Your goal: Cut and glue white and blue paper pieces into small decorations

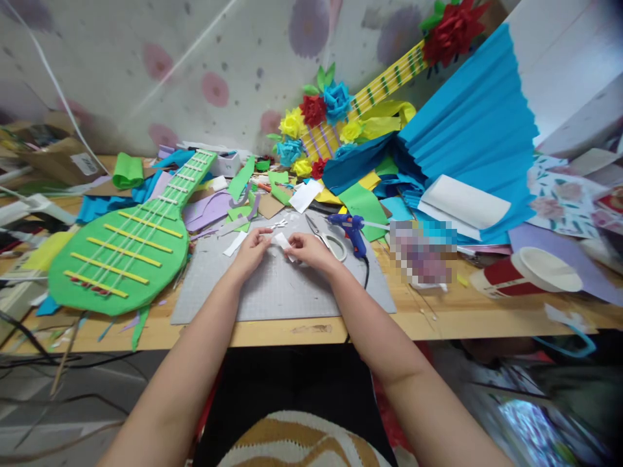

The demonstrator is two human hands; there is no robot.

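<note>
Above the grey cutting mat, my right hand pinches a small white paper strip. My left hand is just left of it, fingers pressed together; whatever they hold is too small to make out. Another white strip lies on the mat beside my left hand. Small white rolled pieces rest beyond my fingers. Scissors with pale handles lie partly behind my right hand. A blue hot glue gun sits to their right.
A green paper lute lies at left. Behind are a yellow paper guitar neck with paper flowers, and blue crepe paper. Coloured scraps crowd the mat's far edge. A lidded paper cup lies at right.
</note>
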